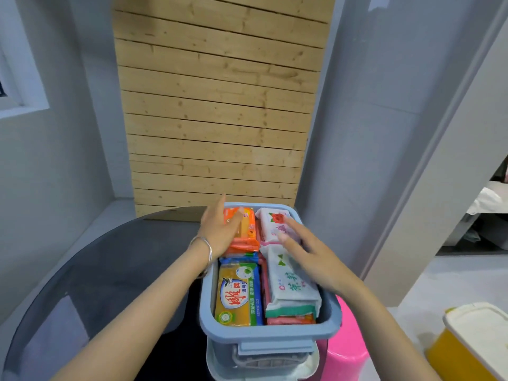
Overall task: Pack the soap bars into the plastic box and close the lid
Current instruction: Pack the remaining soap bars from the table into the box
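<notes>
Blue plastic box (pixel 270 332) sits lidless at the near right edge of a dark glass worktop (pixel 110 259), with a pink stool (pixel 347 345) just beside it on the right. Four wrapped soap bars fill the top layer: orange soap (pixel 247 229) far left, pink-and-white soap (pixel 270 224) far right, yellow soap (pixel 237 294) near left, green-and-white soap (pixel 291 287) near right. Left hand (pixel 220 229), a bracelet (pixel 204 247) on its wrist, lies flat on the orange soap, grip released, fingers spread. Right hand (pixel 308 251) rests over the two right-hand soaps, grip also released, holding nothing. Yellow tub (pixel 472 342) with a white lid stands well apart, near right.
</notes>
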A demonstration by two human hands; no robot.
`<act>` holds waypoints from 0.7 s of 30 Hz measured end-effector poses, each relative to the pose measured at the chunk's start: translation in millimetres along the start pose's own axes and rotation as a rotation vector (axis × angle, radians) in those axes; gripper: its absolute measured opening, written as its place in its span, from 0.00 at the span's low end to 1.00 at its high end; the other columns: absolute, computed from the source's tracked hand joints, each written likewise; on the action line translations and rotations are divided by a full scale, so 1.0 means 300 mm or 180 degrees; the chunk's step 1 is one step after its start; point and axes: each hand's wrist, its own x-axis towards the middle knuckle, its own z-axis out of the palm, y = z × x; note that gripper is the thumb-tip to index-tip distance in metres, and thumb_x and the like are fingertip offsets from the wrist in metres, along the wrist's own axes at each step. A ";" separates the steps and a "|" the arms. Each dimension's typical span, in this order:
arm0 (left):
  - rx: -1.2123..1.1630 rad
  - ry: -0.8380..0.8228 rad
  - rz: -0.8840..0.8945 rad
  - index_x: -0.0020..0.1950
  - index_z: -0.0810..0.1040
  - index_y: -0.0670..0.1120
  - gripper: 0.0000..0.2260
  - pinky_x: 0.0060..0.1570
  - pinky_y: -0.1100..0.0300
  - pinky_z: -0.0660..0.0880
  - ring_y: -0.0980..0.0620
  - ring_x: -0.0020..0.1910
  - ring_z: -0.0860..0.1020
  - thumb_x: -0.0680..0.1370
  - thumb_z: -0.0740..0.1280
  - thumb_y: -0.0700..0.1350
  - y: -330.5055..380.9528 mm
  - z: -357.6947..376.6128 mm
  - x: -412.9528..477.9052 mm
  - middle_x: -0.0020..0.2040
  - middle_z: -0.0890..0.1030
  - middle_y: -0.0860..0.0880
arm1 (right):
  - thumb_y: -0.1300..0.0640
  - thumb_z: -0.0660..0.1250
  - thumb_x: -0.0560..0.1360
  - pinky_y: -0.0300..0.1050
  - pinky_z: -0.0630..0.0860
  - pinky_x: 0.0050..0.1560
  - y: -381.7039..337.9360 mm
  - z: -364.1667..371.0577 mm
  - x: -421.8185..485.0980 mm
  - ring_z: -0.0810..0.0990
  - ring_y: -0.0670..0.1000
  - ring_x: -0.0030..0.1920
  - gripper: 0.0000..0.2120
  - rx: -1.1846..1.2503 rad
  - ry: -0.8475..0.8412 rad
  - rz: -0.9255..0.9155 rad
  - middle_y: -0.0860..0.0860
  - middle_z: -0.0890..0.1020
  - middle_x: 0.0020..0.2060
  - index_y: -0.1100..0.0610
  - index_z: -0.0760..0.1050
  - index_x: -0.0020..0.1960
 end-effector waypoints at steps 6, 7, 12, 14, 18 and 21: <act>-0.1464 -0.0480 -0.1040 0.64 0.72 0.43 0.27 0.49 0.51 0.79 0.46 0.48 0.82 0.69 0.73 0.50 -0.101 -0.008 -0.049 0.54 0.83 0.44 | 0.53 0.72 0.67 0.50 0.81 0.44 0.128 0.007 0.017 0.85 0.58 0.43 0.22 0.2969 -0.0473 0.1350 0.60 0.84 0.49 0.58 0.76 0.59; -0.1523 -0.0504 -0.1022 0.63 0.73 0.44 0.26 0.48 0.51 0.79 0.45 0.48 0.83 0.68 0.74 0.49 -0.102 -0.007 -0.047 0.53 0.83 0.43 | 0.54 0.72 0.65 0.49 0.82 0.41 0.130 0.018 0.013 0.85 0.58 0.40 0.21 0.3155 -0.0556 0.1410 0.60 0.85 0.45 0.59 0.77 0.56; -0.1912 -0.0454 -0.1078 0.63 0.73 0.45 0.23 0.42 0.54 0.79 0.46 0.45 0.82 0.70 0.73 0.45 -0.096 0.002 -0.038 0.53 0.83 0.42 | 0.55 0.68 0.61 0.46 0.80 0.33 0.139 0.028 0.038 0.83 0.57 0.35 0.23 0.3480 -0.0349 0.1264 0.60 0.83 0.41 0.59 0.76 0.56; -0.1952 -0.0461 -0.1075 0.63 0.73 0.46 0.22 0.39 0.55 0.79 0.47 0.44 0.82 0.70 0.72 0.45 -0.091 0.000 -0.037 0.52 0.83 0.42 | 0.56 0.67 0.61 0.46 0.78 0.34 0.136 0.025 0.050 0.83 0.57 0.36 0.20 0.3443 -0.0300 0.1242 0.60 0.83 0.39 0.58 0.77 0.53; -0.2012 -0.0532 -0.1108 0.61 0.74 0.45 0.20 0.40 0.54 0.79 0.46 0.43 0.83 0.70 0.72 0.44 -0.088 -0.031 -0.034 0.51 0.83 0.42 | 0.57 0.64 0.68 0.43 0.78 0.31 0.100 0.021 0.068 0.82 0.55 0.30 0.08 0.3361 -0.0178 0.1063 0.57 0.83 0.31 0.57 0.77 0.46; -0.2130 -0.0482 -0.1110 0.60 0.75 0.46 0.19 0.51 0.45 0.79 0.40 0.49 0.82 0.70 0.73 0.44 -0.093 -0.102 -0.041 0.52 0.83 0.40 | 0.58 0.61 0.72 0.42 0.78 0.29 0.038 0.044 0.082 0.83 0.54 0.28 0.08 0.3375 -0.0274 0.1006 0.57 0.83 0.30 0.57 0.78 0.46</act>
